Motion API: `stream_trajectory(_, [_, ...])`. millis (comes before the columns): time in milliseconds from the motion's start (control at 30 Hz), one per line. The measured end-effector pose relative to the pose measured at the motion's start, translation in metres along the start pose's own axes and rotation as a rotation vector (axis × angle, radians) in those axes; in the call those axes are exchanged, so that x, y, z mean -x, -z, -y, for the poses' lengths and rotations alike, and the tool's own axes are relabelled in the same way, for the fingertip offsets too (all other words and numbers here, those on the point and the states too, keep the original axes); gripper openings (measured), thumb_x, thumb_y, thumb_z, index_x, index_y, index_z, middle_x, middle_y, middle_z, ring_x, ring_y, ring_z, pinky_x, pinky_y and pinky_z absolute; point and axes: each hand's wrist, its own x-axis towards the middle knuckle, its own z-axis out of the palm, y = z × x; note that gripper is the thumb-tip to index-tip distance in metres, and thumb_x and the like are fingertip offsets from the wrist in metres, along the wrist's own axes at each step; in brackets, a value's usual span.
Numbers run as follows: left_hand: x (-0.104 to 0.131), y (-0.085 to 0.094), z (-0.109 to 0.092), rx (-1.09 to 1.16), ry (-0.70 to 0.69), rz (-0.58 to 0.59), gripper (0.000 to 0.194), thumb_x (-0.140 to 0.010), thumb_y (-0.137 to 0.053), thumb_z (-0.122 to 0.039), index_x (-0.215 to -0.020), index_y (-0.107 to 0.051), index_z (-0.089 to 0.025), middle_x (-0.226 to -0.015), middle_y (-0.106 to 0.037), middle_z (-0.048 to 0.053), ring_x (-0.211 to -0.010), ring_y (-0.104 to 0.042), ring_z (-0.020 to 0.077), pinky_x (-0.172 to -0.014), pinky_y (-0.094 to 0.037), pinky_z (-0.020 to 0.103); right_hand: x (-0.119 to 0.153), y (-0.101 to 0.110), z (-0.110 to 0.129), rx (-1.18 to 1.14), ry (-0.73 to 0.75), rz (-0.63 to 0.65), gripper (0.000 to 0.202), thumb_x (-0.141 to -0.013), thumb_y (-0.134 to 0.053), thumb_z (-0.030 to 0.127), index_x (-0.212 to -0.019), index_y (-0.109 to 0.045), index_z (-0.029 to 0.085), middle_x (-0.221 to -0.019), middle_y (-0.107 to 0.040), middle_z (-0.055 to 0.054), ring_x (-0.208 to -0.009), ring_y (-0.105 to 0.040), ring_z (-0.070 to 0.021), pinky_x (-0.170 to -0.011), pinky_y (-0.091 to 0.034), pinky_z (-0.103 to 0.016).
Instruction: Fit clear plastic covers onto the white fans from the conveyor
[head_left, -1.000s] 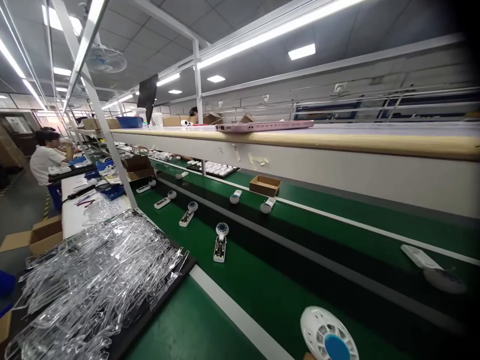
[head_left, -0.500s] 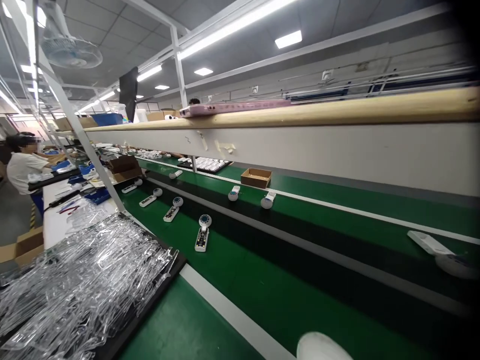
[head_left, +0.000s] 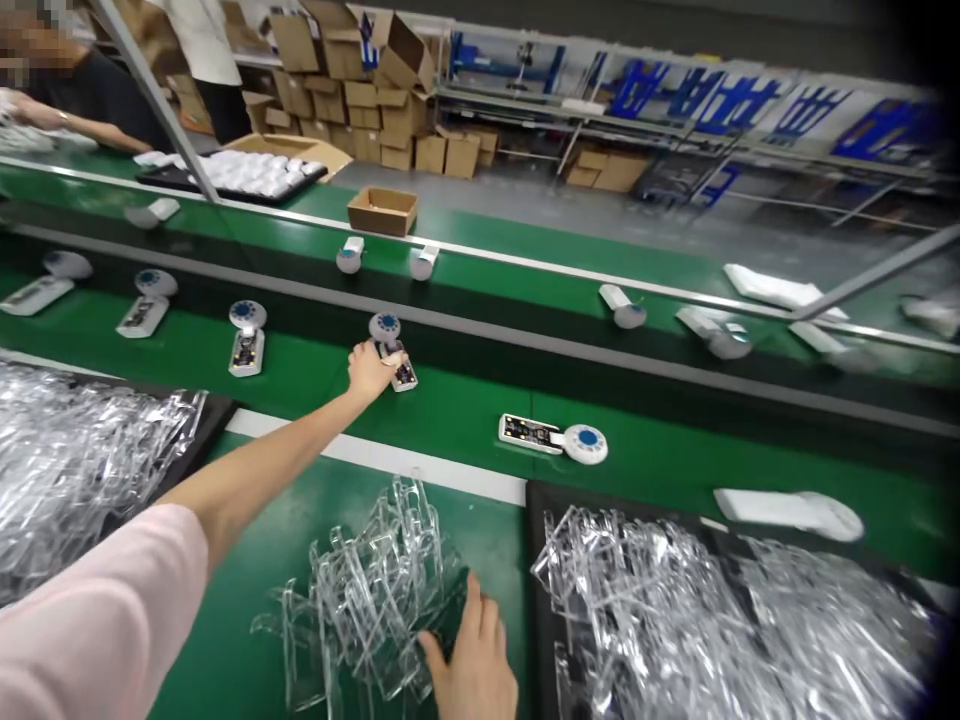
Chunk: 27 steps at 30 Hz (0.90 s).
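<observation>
The left hand (head_left: 369, 370) is stretched far out over the green conveyor belt (head_left: 465, 410), its grip closed around the handle of a small white fan unit (head_left: 391, 350) whose round blue-centred head points away from the person; the unit lies on the near lane of the belt. The right hand (head_left: 471, 670) rests low at the near edge, fingers (head_left: 472, 612) spread flat against a loose heap of clear plastic pieces (head_left: 367, 600) on the green tabletop, pinching nothing. Just right of that heap a black tray (head_left: 534, 500) holds more clear pieces; another pile (head_left: 67, 460) sits to the left. Further fan units lie along the belt, one (head_left: 553, 438) right of the held one, one (head_left: 246, 340) to its left. Across the belt stand a small cardboard box (head_left: 382, 210) and a tray of white parts (head_left: 240, 175), beside another person's arm (head_left: 82, 128)
</observation>
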Motion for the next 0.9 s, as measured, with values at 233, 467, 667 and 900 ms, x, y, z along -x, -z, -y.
stream_trajectory(233, [0.032, 0.007, 0.011, 0.057, -0.272, 0.149, 0.043, -0.077, -0.058, -0.039, -0.115, -0.056, -0.018, -0.113, -0.060, 0.010, -0.106, -0.056, 0.0223, -0.092, -0.042, 0.033, -0.004, -0.001, -0.003, -0.047, 0.139, -0.091, 0.043, -0.082, -0.038, 0.008, -0.124, -0.042, 0.020, -0.087, -0.062, -0.006, -0.078, -0.062, -0.0222, -0.061, -0.052, -0.029])
stream_trajectory(467, [0.060, -0.017, -0.009, -0.021, -0.342, 0.395, 0.031, -0.079, -0.055, -0.040, -0.101, -0.063, -0.020, -0.093, -0.069, 0.007, -0.087, -0.064, 0.0220, -0.077, -0.046, 0.029, -0.002, 0.015, -0.038, -0.061, 0.123, -0.166, 0.041, -0.085, -0.032, 0.004, -0.115, -0.054, 0.023, -0.092, -0.063, -0.005, -0.082, -0.059, -0.0207, -0.070, -0.050, -0.031])
stream_trajectory(667, [0.079, -0.050, -0.039, -0.197, -0.428, 0.480, 0.052, -0.082, -0.047, -0.050, -0.119, -0.054, -0.013, -0.107, -0.063, 0.017, -0.099, -0.058, 0.0303, -0.081, -0.044, 0.037, -0.018, 0.039, -0.027, -0.015, 0.146, -0.223, 0.060, -0.070, -0.034, -0.005, -0.111, -0.061, 0.027, -0.102, -0.062, -0.006, -0.091, -0.057, -0.0242, -0.076, -0.048, -0.037])
stream_trajectory(900, [0.109, -0.101, -0.090, -0.325, -0.732, 0.564, 0.073, -0.073, -0.060, -0.045, -0.137, -0.036, -0.020, -0.132, -0.048, 0.011, -0.122, -0.041, 0.0288, -0.100, -0.030, 0.037, -0.046, 0.014, 0.025, -0.090, 0.113, -0.125, 0.052, -0.060, -0.075, 0.016, -0.110, -0.061, 0.018, -0.101, -0.066, -0.011, -0.093, -0.060, -0.0323, -0.077, -0.050, -0.046])
